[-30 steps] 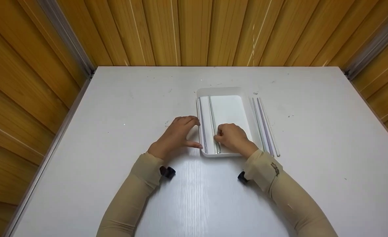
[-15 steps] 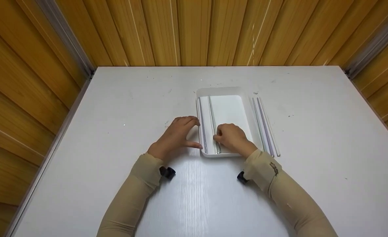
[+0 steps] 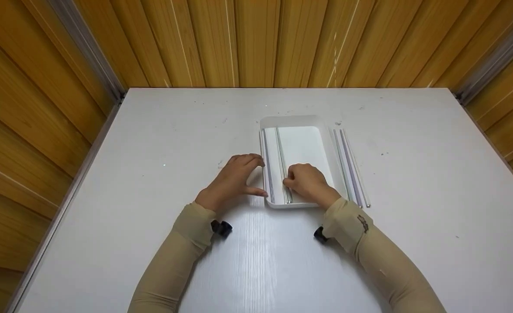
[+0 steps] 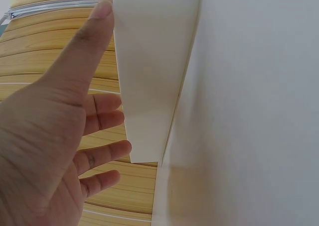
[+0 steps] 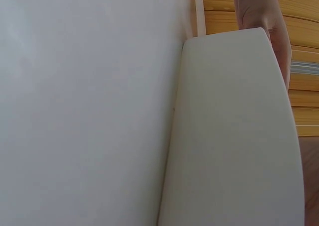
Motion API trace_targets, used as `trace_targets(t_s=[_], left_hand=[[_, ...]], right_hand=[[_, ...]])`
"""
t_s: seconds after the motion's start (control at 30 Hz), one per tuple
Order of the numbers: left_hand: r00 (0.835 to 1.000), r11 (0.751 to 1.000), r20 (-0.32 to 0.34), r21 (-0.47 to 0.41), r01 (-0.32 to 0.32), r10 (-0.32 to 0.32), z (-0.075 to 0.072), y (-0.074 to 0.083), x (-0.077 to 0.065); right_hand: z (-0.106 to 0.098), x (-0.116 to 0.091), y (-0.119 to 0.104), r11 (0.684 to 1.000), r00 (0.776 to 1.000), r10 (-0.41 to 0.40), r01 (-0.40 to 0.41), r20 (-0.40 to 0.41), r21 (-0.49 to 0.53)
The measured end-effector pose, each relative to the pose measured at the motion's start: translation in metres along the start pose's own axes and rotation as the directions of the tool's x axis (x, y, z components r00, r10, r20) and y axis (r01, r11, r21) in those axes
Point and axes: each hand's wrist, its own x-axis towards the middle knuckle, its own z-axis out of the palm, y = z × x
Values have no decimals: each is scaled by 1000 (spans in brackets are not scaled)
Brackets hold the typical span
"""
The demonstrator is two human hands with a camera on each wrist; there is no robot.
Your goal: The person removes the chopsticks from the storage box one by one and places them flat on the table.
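In the head view a white rectangular plastic tray [image 3: 295, 206] lies on the table. My left hand [image 3: 238, 174] is at its left side, thumb and fingers spread along the rim; in the left wrist view the fingertips are right at the tray wall [image 4: 149, 76]. My right hand [image 3: 307, 180] reaches inside, its curled fingers pinching a thin green straw-like rod [image 3: 281, 152] near its lower end. A lavender rod [image 3: 268, 169] lies along the tray's left side. In the right wrist view the tray wall [image 5: 234, 126] hides most of this hand.
Right of the tray, thin rods lie side by side on the white table [image 3: 421, 174]: a green one [image 3: 341, 161], a lavender one [image 3: 352, 169] and a whitish one [image 3: 358, 167]. Wood-patterned panels [image 3: 256, 43] stand behind the table and at both sides.
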Motion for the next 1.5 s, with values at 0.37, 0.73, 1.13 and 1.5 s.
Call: trace_targets(t_s=[0.37, 0.73, 1.13, 1.5], left_hand=[[1000, 1000, 22, -10, 17, -17, -2, 2, 0], [1000, 1000, 25, -9, 15, -15, -1, 1, -1], [1000, 1000, 10, -19, 8, -8, -2, 1, -1], [1000, 1000, 12, -26, 4, -4, -1, 0, 0]], right_hand=[[0, 0, 0, 1000, 1000, -10, 10, -1, -5], [2, 0, -3, 999, 1000, -8, 7, -30, -50], [2, 0, -5, 997, 1000, 3, -5, -31, -83], [0, 0, -2, 997, 999, -3, 0, -42, -73]])
